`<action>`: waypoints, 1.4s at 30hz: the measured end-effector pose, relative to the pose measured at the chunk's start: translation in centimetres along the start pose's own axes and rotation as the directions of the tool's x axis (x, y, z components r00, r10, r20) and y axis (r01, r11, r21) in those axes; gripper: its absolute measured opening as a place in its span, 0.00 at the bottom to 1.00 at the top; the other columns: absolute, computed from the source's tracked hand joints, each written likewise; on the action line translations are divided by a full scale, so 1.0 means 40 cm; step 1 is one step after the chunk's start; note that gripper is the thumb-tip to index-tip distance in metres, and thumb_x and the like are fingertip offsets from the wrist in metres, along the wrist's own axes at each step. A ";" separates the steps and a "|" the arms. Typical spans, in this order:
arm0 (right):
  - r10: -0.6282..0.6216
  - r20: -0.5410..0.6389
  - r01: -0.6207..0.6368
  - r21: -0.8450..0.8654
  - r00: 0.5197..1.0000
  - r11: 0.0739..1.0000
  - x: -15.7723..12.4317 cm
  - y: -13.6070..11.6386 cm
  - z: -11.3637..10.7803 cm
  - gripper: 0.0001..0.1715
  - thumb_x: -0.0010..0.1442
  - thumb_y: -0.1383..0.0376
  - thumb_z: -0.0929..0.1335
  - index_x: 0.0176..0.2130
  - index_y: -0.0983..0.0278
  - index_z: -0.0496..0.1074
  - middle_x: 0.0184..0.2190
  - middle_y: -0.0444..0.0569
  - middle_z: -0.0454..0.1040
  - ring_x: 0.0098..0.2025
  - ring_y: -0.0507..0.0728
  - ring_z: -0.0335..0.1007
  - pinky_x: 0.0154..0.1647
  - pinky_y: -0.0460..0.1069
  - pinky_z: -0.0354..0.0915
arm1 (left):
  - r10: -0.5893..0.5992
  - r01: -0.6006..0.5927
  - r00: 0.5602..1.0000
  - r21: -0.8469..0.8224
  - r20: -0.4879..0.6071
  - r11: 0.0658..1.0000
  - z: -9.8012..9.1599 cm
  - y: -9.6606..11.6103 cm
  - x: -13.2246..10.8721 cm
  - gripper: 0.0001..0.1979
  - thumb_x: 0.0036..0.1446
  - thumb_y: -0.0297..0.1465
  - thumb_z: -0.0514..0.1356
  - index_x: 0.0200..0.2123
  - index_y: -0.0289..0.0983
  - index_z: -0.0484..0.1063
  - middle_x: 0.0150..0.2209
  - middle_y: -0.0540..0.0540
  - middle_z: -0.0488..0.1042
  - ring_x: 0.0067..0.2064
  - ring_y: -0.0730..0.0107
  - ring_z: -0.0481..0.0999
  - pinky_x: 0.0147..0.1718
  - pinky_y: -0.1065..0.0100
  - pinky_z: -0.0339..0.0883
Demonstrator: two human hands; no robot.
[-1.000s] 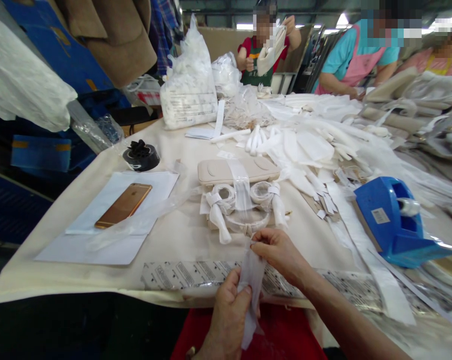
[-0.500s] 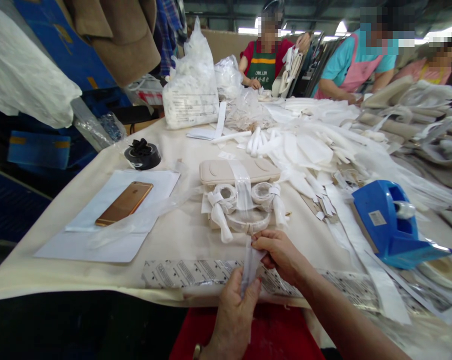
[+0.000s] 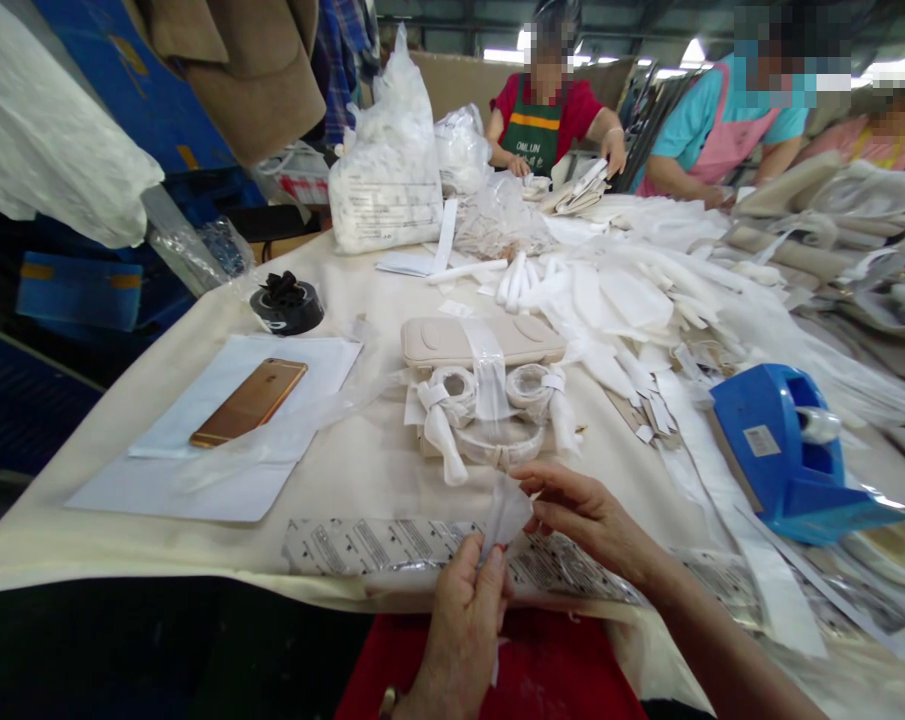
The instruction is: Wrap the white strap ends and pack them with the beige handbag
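Left hand [image 3: 461, 610] pinches a translucent strip [image 3: 504, 514]; right hand [image 3: 600, 518] at its far end, grip unclear

Before you, the handbag [image 3: 441, 343] lies on the table [image 3: 354, 475]. At your left, the smartphone [image 3: 249, 402] is on papers [image 3: 189, 492]; at right, the tape dispenser [image 3: 778, 475].

- Left hand [image 3: 463, 620]: over the near edge of the counter [image 3: 347, 485], pointing forward, thumb and fingers pinched together.
- Left wrist [image 3: 422, 695]: on the body's side of that edge.
- Right hand [image 3: 594, 515]: above the counter, beyond its near edge, thumb and index finger parted.
- Right forearm [image 3: 729, 640]: slanting across the edge.
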State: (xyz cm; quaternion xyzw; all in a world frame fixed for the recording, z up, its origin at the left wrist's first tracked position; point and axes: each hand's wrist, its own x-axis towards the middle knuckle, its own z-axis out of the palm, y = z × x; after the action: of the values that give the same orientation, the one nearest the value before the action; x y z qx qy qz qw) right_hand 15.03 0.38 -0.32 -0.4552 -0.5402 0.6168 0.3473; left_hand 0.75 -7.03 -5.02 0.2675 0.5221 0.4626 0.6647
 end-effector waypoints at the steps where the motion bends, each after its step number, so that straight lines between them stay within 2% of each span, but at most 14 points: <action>1: 0.003 0.052 -0.002 -0.023 0.999 1.000 0.005 0.001 -0.003 0.15 0.51 0.66 0.68 0.41 0.60 0.73 0.31 0.43 0.72 0.28 0.51 0.70 0.30 0.47 0.65 | -0.004 0.004 1.000 0.009 0.004 1.000 0.000 0.002 0.000 0.26 0.46 0.56 0.58 0.25 0.38 0.59 0.19 0.56 0.54 0.20 0.80 0.50 0.16 0.76 0.43; 4: 0.025 0.165 -0.015 -0.063 0.986 0.998 0.025 0.001 -0.005 0.07 0.53 0.63 0.68 0.34 0.63 0.74 0.28 0.43 0.72 0.29 0.51 0.67 0.33 0.47 0.64 | 0.010 -0.012 1.000 0.095 0.021 0.995 -0.004 0.020 -0.005 0.24 0.46 0.54 0.58 0.27 0.37 0.63 0.19 0.57 0.54 0.19 0.79 0.50 0.17 0.75 0.45; 8: 0.032 0.245 -0.006 -0.109 0.969 0.994 0.043 -0.004 -0.004 0.11 0.54 0.58 0.68 0.31 0.64 0.71 0.24 0.43 0.69 0.28 0.51 0.65 0.32 0.46 0.62 | 0.060 -0.073 0.996 0.207 0.065 0.976 -0.012 0.048 -0.012 0.21 0.41 0.43 0.66 0.34 0.35 0.68 0.21 0.55 0.60 0.24 0.77 0.57 0.23 0.73 0.53; 10: 0.033 0.233 0.004 -0.157 0.972 0.988 0.045 -0.010 -0.001 0.13 0.55 0.56 0.67 0.30 0.64 0.70 0.24 0.43 0.68 0.28 0.51 0.64 0.32 0.46 0.62 | 0.046 -0.060 0.996 0.207 0.073 0.976 -0.014 0.046 -0.011 0.20 0.43 0.44 0.64 0.34 0.35 0.68 0.21 0.55 0.59 0.23 0.77 0.56 0.23 0.73 0.52; 13: 0.032 0.160 0.007 -0.236 0.987 0.972 0.045 -0.016 0.009 0.14 0.54 0.56 0.66 0.26 0.64 0.68 0.22 0.43 0.66 0.27 0.51 0.62 0.29 0.47 0.61 | -0.021 0.014 0.999 0.142 0.049 0.990 -0.014 0.026 -0.002 0.22 0.48 0.51 0.59 0.30 0.36 0.65 0.20 0.56 0.55 0.21 0.78 0.52 0.19 0.74 0.46; 16: 0.021 0.025 -0.013 -0.301 0.999 0.953 0.046 -0.010 0.027 0.12 0.51 0.58 0.65 0.24 0.64 0.65 0.20 0.43 0.65 0.24 0.52 0.62 0.26 0.48 0.60 | -0.056 0.054 0.998 0.054 0.037 0.997 -0.011 0.005 0.007 0.25 0.45 0.55 0.58 0.26 0.38 0.61 0.19 0.57 0.52 0.19 0.80 0.49 0.17 0.75 0.43; 21: -0.030 -0.143 -0.028 -0.387 0.989 0.922 0.045 -0.004 0.054 0.04 0.46 0.65 0.64 0.23 0.63 0.64 0.19 0.43 0.65 0.23 0.53 0.63 0.24 0.47 0.59 | -0.041 0.041 0.999 0.033 0.000 0.999 -0.013 -0.017 0.016 0.26 0.43 0.56 0.59 0.24 0.39 0.59 0.18 0.57 0.53 0.18 0.80 0.50 0.15 0.75 0.43; 24: -0.060 -0.238 -0.076 -0.522 0.969 0.849 0.042 -0.022 0.071 0.04 0.44 0.71 0.63 0.21 0.62 0.63 0.18 0.42 0.66 0.23 0.52 0.61 0.25 0.47 0.57 | -0.044 0.044 0.999 0.058 0.003 0.997 -0.015 -0.017 0.014 0.25 0.45 0.55 0.58 0.26 0.38 0.61 0.19 0.57 0.54 0.18 0.79 0.50 0.15 0.75 0.44; 28: -0.128 -0.364 -0.145 -0.635 0.923 0.759 0.043 -0.040 0.099 0.08 0.40 0.74 0.62 0.21 0.61 0.60 0.17 0.40 0.63 0.22 0.51 0.58 0.25 0.47 0.53 | 0.040 -0.044 0.999 0.208 0.019 0.977 -0.013 0.013 0.004 0.19 0.52 0.49 0.55 0.30 0.37 0.65 0.25 0.51 0.64 0.26 0.73 0.61 0.25 0.72 0.57; 31: -0.099 -0.398 -0.121 -0.493 0.912 0.861 0.043 -0.031 0.109 0.07 0.39 0.73 0.62 0.21 0.61 0.60 0.15 0.38 0.60 0.20 0.50 0.56 0.23 0.45 0.52 | 0.096 -0.104 0.995 0.441 0.041 0.892 -0.012 0.040 -0.004 0.13 0.51 0.41 0.57 0.34 0.37 0.67 0.30 0.48 0.70 0.33 0.67 0.66 0.34 0.68 0.60; 34: 0.018 -0.311 -0.080 -0.187 0.950 0.979 0.030 -0.007 0.096 0.02 0.46 0.67 0.62 0.27 0.61 0.63 0.15 0.38 0.62 0.18 0.50 0.58 0.20 0.45 0.55 | 0.119 -0.134 0.991 0.483 0.060 0.865 -0.014 0.046 -0.006 0.10 0.51 0.37 0.56 0.35 0.37 0.67 0.30 0.48 0.70 0.33 0.65 0.67 0.35 0.67 0.59; 36: -0.017 -0.273 -0.014 -0.109 0.962 0.994 0.013 0.010 0.075 0.06 0.53 0.64 0.62 0.33 0.62 0.65 0.16 0.39 0.65 0.20 0.51 0.62 0.22 0.45 0.59 | 0.151 -0.160 0.987 0.427 0.055 0.890 -0.015 0.040 -0.004 0.11 0.55 0.38 0.53 0.33 0.37 0.67 0.28 0.48 0.68 0.33 0.67 0.66 0.34 0.68 0.59; 39: -0.253 -0.180 0.202 -0.260 0.951 0.944 -0.007 0.024 0.035 0.12 0.58 0.66 0.61 0.42 0.61 0.68 0.29 0.44 0.70 0.25 0.49 0.66 0.28 0.45 0.64 | 0.107 -0.124 0.992 0.302 0.071 0.945 -0.010 0.032 -0.004 0.14 0.55 0.42 0.52 0.28 0.37 0.64 0.23 0.51 0.63 0.26 0.72 0.61 0.27 0.70 0.55; 42: -0.336 0.085 0.341 -0.405 0.938 0.849 -0.006 0.016 0.002 0.18 0.61 0.68 0.60 0.51 0.57 0.66 0.42 0.48 0.69 0.30 0.48 0.68 0.34 0.45 0.66 | 0.031 -0.049 0.993 0.158 0.116 0.986 -0.001 0.037 -0.008 0.17 0.52 0.46 0.54 0.26 0.37 0.62 0.19 0.54 0.58 0.20 0.78 0.53 0.20 0.72 0.48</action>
State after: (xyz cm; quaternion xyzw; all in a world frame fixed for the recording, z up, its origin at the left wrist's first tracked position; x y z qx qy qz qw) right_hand 15.07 0.02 -0.91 -0.4128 -0.7317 0.4200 0.3433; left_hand 0.21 -6.69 -3.66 0.3565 0.5136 0.4164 0.6600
